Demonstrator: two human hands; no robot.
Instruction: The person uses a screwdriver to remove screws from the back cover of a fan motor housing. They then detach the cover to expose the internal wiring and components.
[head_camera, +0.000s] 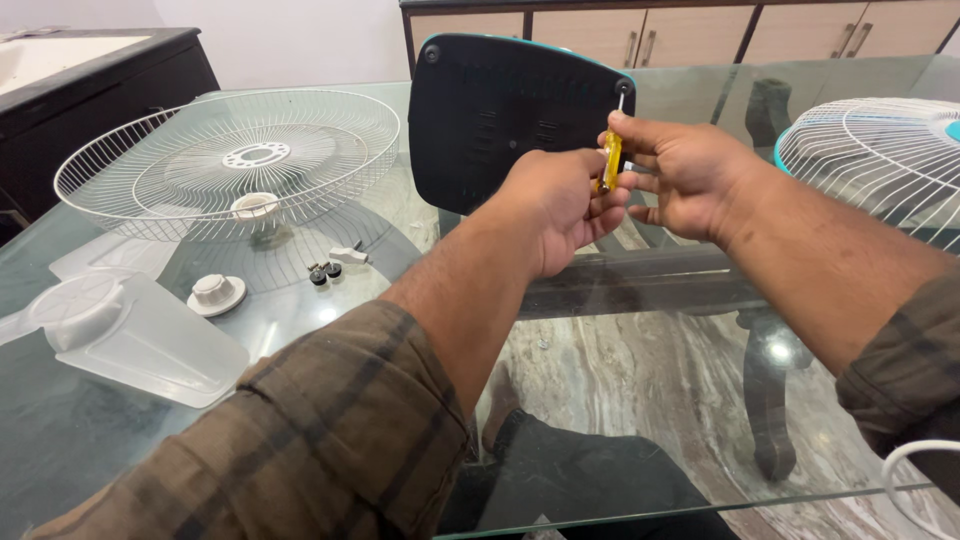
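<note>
Screwdriver tip met the corner screw at twelve o'clock from your grip

Screwdriver (610, 160) stood almost upright between your two hands, its yellow handle pinched and its thin metal shaft running up toward twelve o'clock. You had your right hand (690, 175) wrapped about the upper handle, fingers pressed together on it, thumb on top. Your left hand (560, 205) sat just beside it at about eight o'clock, closed round the lower end of the same handle, so both grips were shut on the one tool.

The dark fan base (505, 120), black with a teal edge, stood tipped on its side on the glass table (640, 430), its underside facing you. Its upper right corner screw (623, 87) lay directly at twelve o'clock from your right grip, and the shaft's tip touched it or came very near; you could not tell from this view whether it was seated. The tool's long axis ran close to vertical, leaning slightly to one o'clock. Your right hand was the nearer one to that corner.

Well apart at nine o'clock lay the white wire fan guard (230, 160), the clear fan blade (130, 335), a white round nut (217, 293) and two small black screws (325, 272). A second fan guard (880, 160) sat at three o'clock.
</note>
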